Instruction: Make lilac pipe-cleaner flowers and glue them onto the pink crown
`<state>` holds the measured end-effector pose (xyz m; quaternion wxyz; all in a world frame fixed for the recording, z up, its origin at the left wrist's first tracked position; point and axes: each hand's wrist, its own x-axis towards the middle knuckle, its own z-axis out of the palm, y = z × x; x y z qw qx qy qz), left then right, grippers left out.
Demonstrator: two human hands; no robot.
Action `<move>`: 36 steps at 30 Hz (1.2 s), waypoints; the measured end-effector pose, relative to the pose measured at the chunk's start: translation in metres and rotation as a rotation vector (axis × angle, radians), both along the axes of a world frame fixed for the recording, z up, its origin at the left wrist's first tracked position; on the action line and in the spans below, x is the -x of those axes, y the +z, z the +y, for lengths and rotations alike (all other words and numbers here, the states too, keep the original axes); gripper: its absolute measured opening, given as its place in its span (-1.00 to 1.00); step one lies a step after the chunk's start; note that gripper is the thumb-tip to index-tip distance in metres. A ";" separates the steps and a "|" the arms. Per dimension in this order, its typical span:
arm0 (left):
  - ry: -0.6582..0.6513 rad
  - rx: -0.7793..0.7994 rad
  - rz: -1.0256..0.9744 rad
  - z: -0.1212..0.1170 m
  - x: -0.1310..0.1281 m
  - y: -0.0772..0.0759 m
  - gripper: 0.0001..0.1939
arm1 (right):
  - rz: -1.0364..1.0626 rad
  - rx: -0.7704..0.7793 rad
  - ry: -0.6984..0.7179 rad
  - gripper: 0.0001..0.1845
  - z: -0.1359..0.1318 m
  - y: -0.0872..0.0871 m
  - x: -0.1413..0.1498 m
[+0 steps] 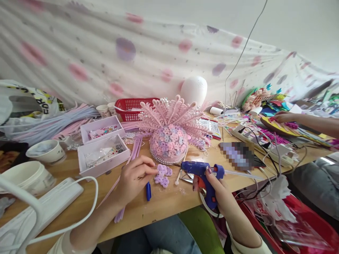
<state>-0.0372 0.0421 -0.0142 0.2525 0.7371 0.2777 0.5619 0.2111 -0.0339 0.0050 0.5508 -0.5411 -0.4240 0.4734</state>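
Observation:
My right hand point(217, 188) grips a blue hot glue gun point(202, 173) by its handle, nozzle pointing left just above the wooden table point(169, 203). My left hand point(136, 176) is pinched closed, its fingertips touching a small cluster of lilac and pink rings point(162, 175) that lies on the table. Behind them stands a domed pink headpiece point(171, 132) covered in rings, with pink feathery fronds fanning out on top. A small blue cap or pen point(148, 191) lies below the left hand.
Two white trays of beads point(103, 150), a red basket point(132, 107), paper cups, pink pipe-cleaner bundles point(53, 123) and a white foam head point(194, 90) crowd the table. Cables point(265, 148) run at right, where another person's hand point(282, 117) works on colourful pieces. A white power strip point(45, 208) lies at left.

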 end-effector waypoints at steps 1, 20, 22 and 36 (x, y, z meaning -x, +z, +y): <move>0.027 -0.152 0.050 -0.001 0.001 0.002 -0.85 | -0.087 -0.046 -0.004 -0.44 0.000 -0.002 0.000; 0.040 -0.432 0.224 -0.003 0.003 0.003 -0.88 | -0.371 -0.173 0.034 -0.39 -0.006 -0.006 0.006; 0.043 -0.428 0.223 -0.003 0.003 0.004 -0.88 | -0.376 -0.176 0.032 -0.40 -0.009 -0.008 0.005; -0.004 -0.116 0.125 0.002 0.000 -0.005 -0.88 | -0.378 -0.146 -0.185 -0.40 -0.001 -0.003 -0.018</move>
